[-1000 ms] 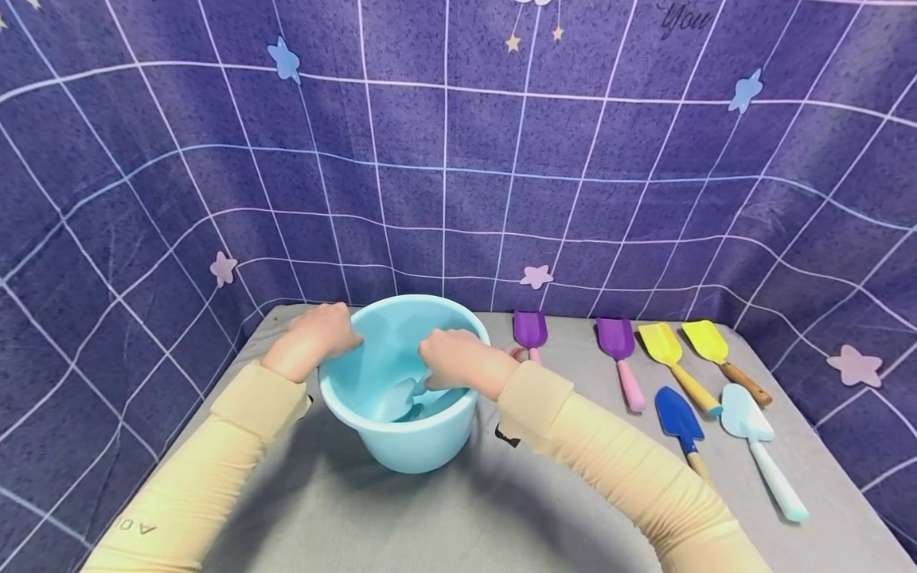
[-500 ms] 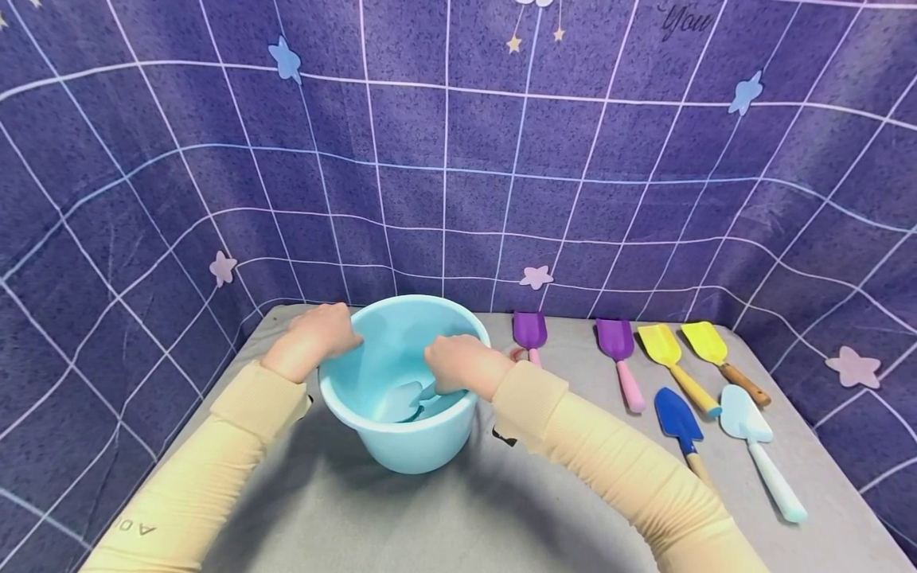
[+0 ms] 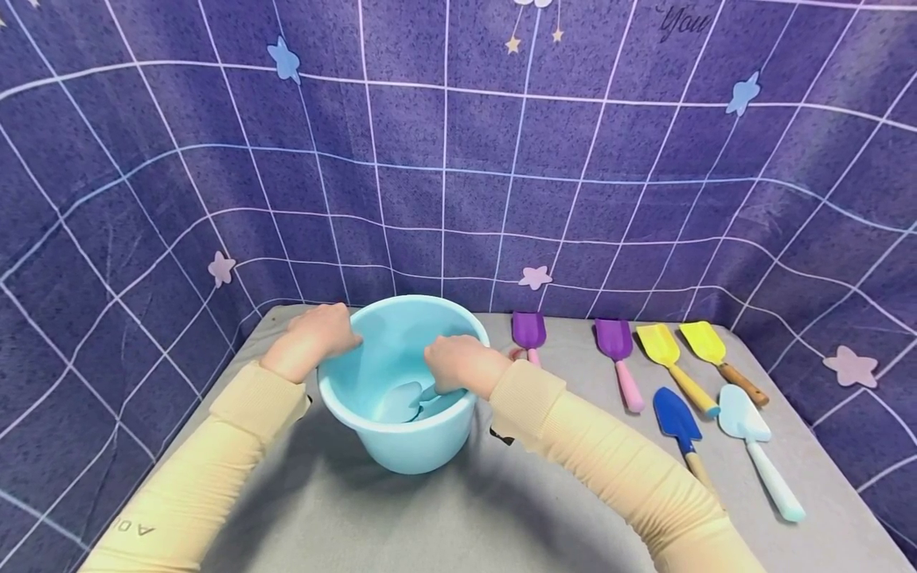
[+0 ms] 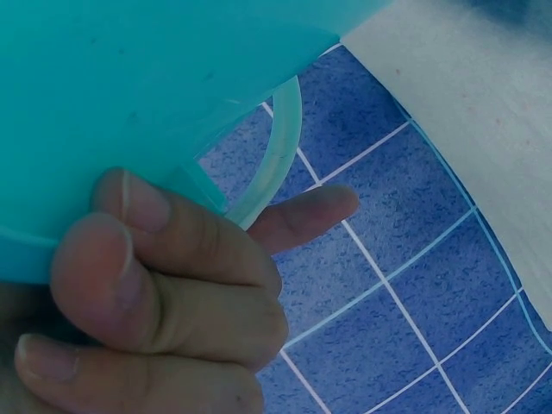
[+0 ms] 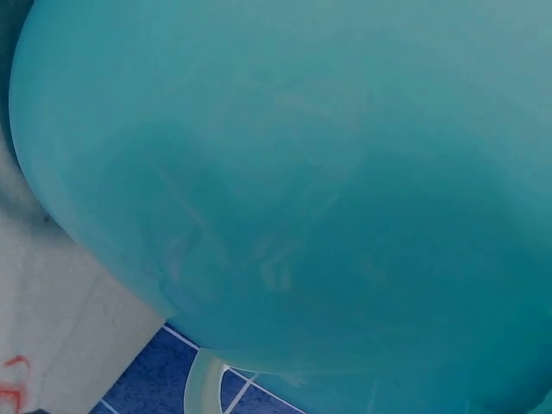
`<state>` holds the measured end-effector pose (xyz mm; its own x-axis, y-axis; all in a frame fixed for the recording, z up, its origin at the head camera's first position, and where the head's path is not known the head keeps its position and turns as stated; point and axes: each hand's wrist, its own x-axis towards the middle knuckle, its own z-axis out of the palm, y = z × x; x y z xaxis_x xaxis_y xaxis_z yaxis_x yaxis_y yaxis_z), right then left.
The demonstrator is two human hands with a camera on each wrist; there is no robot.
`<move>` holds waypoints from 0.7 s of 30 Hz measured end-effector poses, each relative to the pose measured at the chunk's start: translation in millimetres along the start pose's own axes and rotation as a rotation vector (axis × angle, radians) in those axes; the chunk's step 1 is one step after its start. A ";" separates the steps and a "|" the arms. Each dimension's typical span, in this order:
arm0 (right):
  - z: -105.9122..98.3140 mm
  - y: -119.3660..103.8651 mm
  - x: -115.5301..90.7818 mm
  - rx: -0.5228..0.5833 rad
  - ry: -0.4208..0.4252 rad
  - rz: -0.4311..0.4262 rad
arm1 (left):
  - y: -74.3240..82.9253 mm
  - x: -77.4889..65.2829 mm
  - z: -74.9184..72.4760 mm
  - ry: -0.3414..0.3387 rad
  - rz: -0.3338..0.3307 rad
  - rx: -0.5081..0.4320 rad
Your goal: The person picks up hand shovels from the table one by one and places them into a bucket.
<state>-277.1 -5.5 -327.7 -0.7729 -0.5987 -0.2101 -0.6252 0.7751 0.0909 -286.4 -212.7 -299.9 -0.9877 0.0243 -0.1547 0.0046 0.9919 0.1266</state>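
In the head view a light-blue bucket point(image 3: 423, 450) stands on the grey-covered table. My left hand point(image 3: 318, 334) grips its left rim. In the left wrist view that hand point(image 4: 190, 285) has curled fingers at the bucket wall point(image 4: 112, 112), beside the pale curved handle point(image 4: 280, 155). My right hand point(image 3: 466, 362) reaches over the right rim into the bucket and holds a light-blue toy shovel, whose blade point(image 3: 401, 402) lies low inside; its fingertips are hidden. Only the bucket's outer wall point(image 5: 285, 172) and part of its handle point(image 5: 203, 384) fill the right wrist view, without the hand.
To the right lie purple shovels with pink handles point(image 3: 528, 330) point(image 3: 614, 341), yellow shovels point(image 3: 659, 344) point(image 3: 704, 342), a blue trowel point(image 3: 677, 414) and a pale-blue shovel point(image 3: 745, 414). A purple gridded curtain point(image 3: 458, 199) hangs behind the table point(image 3: 430, 525).
My right hand has shifted slightly right and lower inside the bucket, and the shovel's blade has settled a little. The left hand and the bucket stay in place.
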 end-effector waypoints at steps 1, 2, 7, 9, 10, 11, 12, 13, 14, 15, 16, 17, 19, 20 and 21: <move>0.0 -0.2 -0.1 0.002 0.000 0.000 | -0.1 0.0 0.1 -0.001 0.000 0.000; 0.0 -0.4 -0.4 0.006 0.002 0.001 | -0.2 0.2 0.3 -0.001 0.000 0.000; -1.8 -1.8 -3.1 0.019 0.003 0.003 | -0.2 0.5 0.7 -0.001 0.002 0.001; -3.3 -2.4 -4.3 0.017 0.000 0.007 | 0.0 0.5 0.7 -0.002 0.002 -0.001; -4.5 -2.8 -5.1 0.015 -0.004 0.009 | 0.0 0.3 0.6 -0.002 0.001 -0.001; -5.9 -3.1 -5.8 0.013 -0.006 0.009 | 0.2 0.0 0.5 -0.004 0.001 -0.001; -7.4 -3.5 -6.6 0.009 -0.010 0.008 | 0.3 -0.2 0.4 -0.005 0.000 -0.001; -9.1 -3.8 -7.5 0.007 -0.015 0.006 | 0.3 -0.5 0.4 -0.007 -0.001 0.000; -11.0 -4.3 -8.6 0.006 -0.019 0.005 | 0.3 -0.6 0.4 -0.009 -0.001 -0.001; -12.9 -4.7 -9.5 0.003 -0.022 0.003 | 0.3 -0.8 0.3 -0.010 -0.001 0.000; -14.9 -5.1 -10.7 0.003 -0.025 0.001 | 0.5 -1.1 0.1 -0.011 -0.002 0.000; -16.8 -5.3 -11.8 0.001 -0.028 -0.001 | 0.6 -1.3 -0.1 -0.013 -0.003 0.000; -21.1 -5.8 -14.3 -0.003 -0.030 -0.001 | 0.9 -1.7 -0.3 -0.009 -0.002 0.001; -23.4 -5.9 -15.4 -0.007 -0.027 -0.002 | 0.9 -1.7 -0.4 -0.007 -0.002 0.001; -25.8 -5.8 -16.7 -0.010 -0.024 -0.005 | 1.1 -1.9 -0.6 -0.006 -0.004 0.002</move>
<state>-263.4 -5.2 -299.7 -0.7669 -0.5976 -0.2341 -0.6303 0.7700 0.0994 -284.6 -211.8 -298.9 -0.9868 0.0214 -0.1606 0.0012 0.9922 0.1246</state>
